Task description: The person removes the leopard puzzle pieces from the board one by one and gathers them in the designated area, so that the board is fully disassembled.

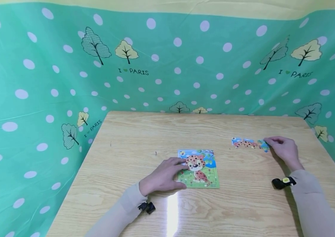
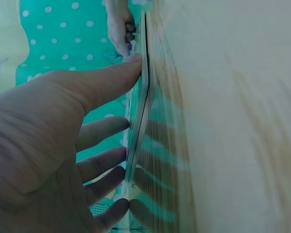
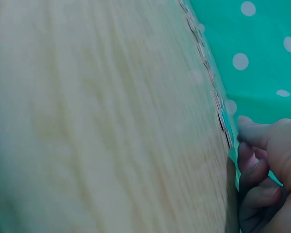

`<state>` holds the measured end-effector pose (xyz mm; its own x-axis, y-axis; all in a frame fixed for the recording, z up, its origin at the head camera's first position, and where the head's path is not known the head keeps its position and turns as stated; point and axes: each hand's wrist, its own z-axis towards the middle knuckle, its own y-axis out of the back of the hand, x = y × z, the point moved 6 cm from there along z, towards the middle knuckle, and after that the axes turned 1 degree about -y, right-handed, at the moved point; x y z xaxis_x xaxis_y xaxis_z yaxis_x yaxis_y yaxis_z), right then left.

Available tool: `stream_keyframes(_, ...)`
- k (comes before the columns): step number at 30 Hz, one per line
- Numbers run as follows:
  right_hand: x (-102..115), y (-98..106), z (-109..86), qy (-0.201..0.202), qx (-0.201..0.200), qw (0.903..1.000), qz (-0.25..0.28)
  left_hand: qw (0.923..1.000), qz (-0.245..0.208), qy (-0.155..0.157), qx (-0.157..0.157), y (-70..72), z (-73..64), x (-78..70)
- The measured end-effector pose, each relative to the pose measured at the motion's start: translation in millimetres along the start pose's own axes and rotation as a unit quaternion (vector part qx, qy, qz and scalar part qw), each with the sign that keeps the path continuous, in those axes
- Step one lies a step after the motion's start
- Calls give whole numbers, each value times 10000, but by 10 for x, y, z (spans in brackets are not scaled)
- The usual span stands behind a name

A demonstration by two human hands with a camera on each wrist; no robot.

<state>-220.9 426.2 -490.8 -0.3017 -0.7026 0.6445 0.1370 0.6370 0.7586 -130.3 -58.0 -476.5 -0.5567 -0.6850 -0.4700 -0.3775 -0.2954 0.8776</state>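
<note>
A square leopard picture board lies flat on the wooden table, in the middle of the head view. My left hand rests on its left side with spread, nearly straight fingers; the left wrist view shows the thumb and fingertips touching the board's edge. To the right, a partial row of jigsaw pieces shows the top of a similar leopard picture. At the row's right end my right hand pinches a blue-green jigsaw piece between thumb and finger. Its other fingers are curled under.
The wood-grain table ends at a green dotted curtain behind and on both sides. A tiny dark speck lies left of the board. A bright light reflection crosses the tabletop near the front.
</note>
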Motion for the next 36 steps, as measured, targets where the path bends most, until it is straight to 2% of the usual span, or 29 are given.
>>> stream_keyframes(11,-36,13,-14,-113,-13,9997,236,10000,6,-25,-2,4,-9,-9)
stream_keyframes(19,149,38,-146,-90,30,9982,590,10000,42,-22,58,-3,-4,-3)
stream_keyframes(26,371,-26,-279,311,-12,9971,694,10000,59,-58,14,29,4,-10)
stream_keyframes(36,560,-103,-454,905,332,9895,1077,10000,-20,-28,44,0,-17,-28)
